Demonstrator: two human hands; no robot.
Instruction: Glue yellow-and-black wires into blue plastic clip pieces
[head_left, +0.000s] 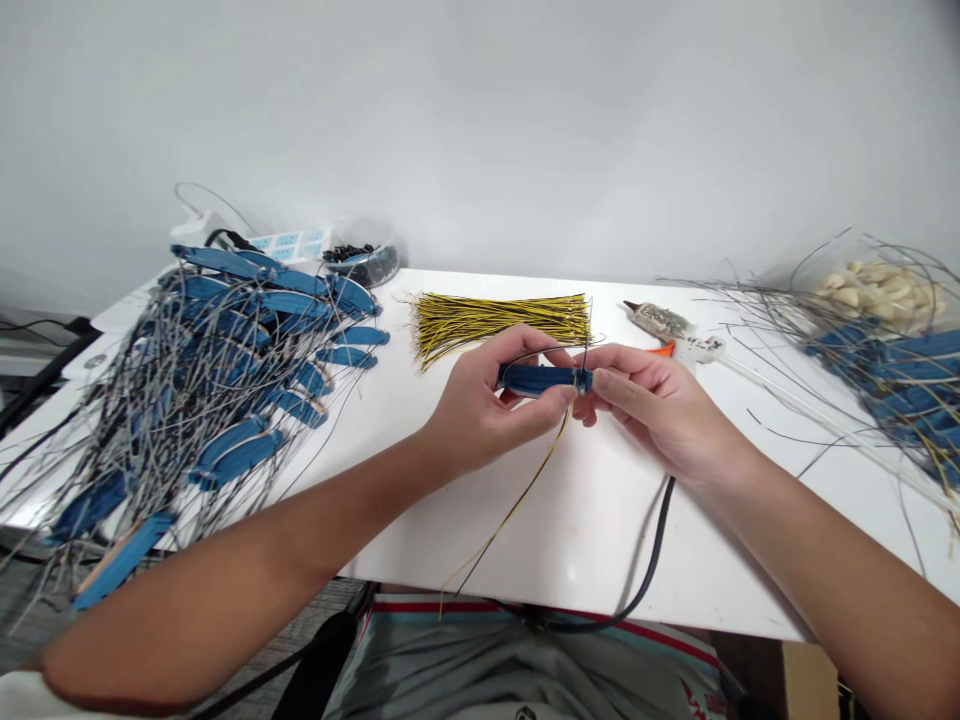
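White bench (pixel 592 540) lies under the left hand (pixel 491 400) and right hand (pixel 664 405), which pinch a blue piece (pixel 536 379) between them. Maybe they're fitting its yellow wire (pixel 548 453); next needs a steady hold.

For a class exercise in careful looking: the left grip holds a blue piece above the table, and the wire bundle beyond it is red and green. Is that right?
Not quite: the head view shows that the wire bundle is yellow and black, not red and green. The rest stands: the left grip holds a blue piece above the table.
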